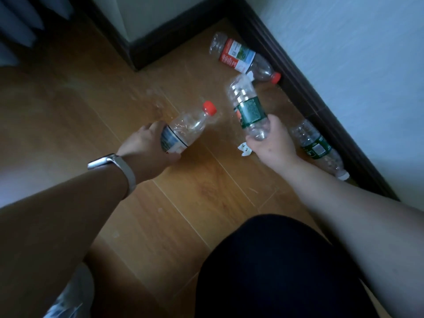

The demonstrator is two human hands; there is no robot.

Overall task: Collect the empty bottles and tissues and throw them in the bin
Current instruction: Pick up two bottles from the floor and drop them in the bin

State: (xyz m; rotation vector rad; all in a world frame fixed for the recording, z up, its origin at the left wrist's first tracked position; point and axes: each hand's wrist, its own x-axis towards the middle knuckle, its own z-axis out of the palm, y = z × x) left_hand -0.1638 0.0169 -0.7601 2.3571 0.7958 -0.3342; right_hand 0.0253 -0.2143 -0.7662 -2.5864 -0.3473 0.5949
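Observation:
My left hand (146, 145) grips the base of a clear empty bottle with a red cap (188, 128), held above the wooden floor. My right hand (273, 143) is closed on the neck end of a clear bottle with a green label (247, 106), its base pointing away from me. On the floor by the skirting lie a red-labelled bottle with a red cap (241, 57) and another green-labelled bottle (317, 146). A small crumpled white tissue (244, 149) sits on the floor just left of my right hand.
Dark skirting board (305, 88) runs along the white wall on the right and around a corner at the top. My dark-clothed knee (275, 267) fills the lower middle. A pale plastic bag (68, 297) shows at the bottom left. Wooden floor (91, 106) extends left.

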